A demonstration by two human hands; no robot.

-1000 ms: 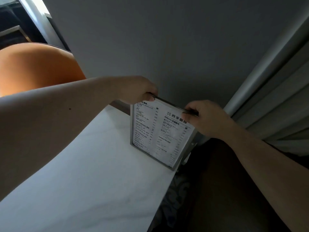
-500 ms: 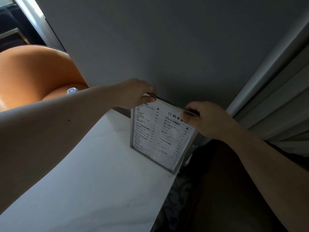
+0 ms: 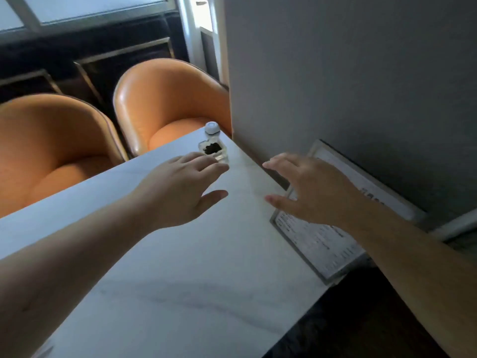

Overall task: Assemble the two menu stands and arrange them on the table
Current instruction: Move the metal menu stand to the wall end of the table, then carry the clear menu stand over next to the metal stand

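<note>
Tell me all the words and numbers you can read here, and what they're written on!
None can be read for sure.
Menu stand by the wall: rows of small print and one bigger dark heading near its top, all too blurred to read; the right hand hides part of it.
Small clear stand at the far end of the table: a dark square patch, too blurred to read.
Little round white thing behind it: no text visible.

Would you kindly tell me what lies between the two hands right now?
Only bare white table shows between the left hand and right hand in the head view.
</note>
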